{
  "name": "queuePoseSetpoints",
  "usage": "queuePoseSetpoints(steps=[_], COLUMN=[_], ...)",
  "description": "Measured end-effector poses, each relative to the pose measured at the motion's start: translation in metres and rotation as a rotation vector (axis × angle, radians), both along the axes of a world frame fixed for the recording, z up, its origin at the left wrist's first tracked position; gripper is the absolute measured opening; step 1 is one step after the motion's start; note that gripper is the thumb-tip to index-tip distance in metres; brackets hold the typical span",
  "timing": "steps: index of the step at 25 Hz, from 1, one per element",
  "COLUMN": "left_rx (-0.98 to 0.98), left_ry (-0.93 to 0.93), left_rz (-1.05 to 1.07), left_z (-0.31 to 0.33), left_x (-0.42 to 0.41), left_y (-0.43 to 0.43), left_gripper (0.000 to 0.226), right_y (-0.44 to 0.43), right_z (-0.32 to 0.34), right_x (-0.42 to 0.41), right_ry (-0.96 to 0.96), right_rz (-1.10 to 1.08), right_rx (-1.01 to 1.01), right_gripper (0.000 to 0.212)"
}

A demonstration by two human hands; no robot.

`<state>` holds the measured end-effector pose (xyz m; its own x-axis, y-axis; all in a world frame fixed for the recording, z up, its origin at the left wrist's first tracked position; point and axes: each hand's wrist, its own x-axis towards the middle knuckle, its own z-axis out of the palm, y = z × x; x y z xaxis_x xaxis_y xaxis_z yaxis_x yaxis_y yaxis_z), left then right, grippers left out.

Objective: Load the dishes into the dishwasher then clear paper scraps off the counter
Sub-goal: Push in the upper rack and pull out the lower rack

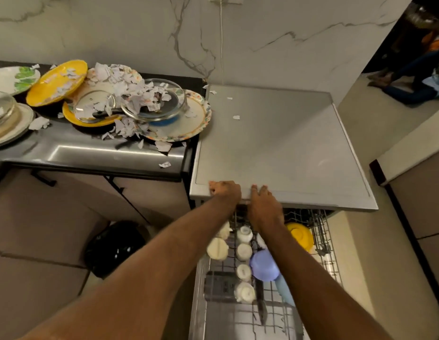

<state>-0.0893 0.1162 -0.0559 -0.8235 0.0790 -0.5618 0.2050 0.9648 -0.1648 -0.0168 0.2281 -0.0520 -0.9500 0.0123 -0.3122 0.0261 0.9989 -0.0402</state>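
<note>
The grey dishwasher top [275, 143] stands to the right of the dark counter [91, 153]. My left hand [224, 191] curls over its front edge. My right hand [264, 207] rests beside it, fingertips flat on the same edge. Below my arms the pulled-out wire rack [321, 241] holds several white cups [244, 251], a blue bowl [264, 265] and a yellow bowl [299, 235]. On the counter lie a yellow plate [56, 82], a glass lid [94, 104], a glass bowl [154, 101] and a floral plate [191, 126], strewn with paper scraps [130, 92].
More plates and a glass dish sit at the counter's far left [7, 114]. A few scraps [236, 117] lie on the dishwasher top. A black bin bag [115, 246] stands on the floor by the cabinets. A person sits on the floor at the far right [422, 77].
</note>
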Motion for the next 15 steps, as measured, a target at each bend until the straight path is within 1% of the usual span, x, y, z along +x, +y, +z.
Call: queuePoseSetpoints(steps=[4,7,9,11,13,15], left_rx=[-0.115,-0.129,-0.163,-0.158,-0.153,-0.032], left_ry=[0.09,0.099,0.109,0.117,0.166,0.306], left_rz=[0.065,0.071,0.038,0.052,0.052,0.025], left_z=[-0.006,-0.009,-0.008,0.002,0.003,-0.015], left_x=[0.015,0.022,0.026,0.036,0.058,0.101], left_y=[0.014,0.014,0.013,0.015,0.006,-0.017], left_gripper=[0.045,0.048,0.049,0.052,0.06,0.078], right_y=[0.02,0.027,0.03,0.039,0.052,0.069], right_z=[-0.009,-0.015,-0.017,-0.021,-0.028,-0.046], right_x=[0.009,0.01,0.012,0.017,0.032,0.066], right_ry=[0.053,0.081,0.083,0.075,0.115,0.222], right_rz=[0.12,0.165,0.181,0.203,0.224,0.288], right_rx=[-0.012,-0.038,-0.085,-0.177,-0.29,-0.299], right_gripper=[0.079,0.085,0.089,0.092,0.089,0.078])
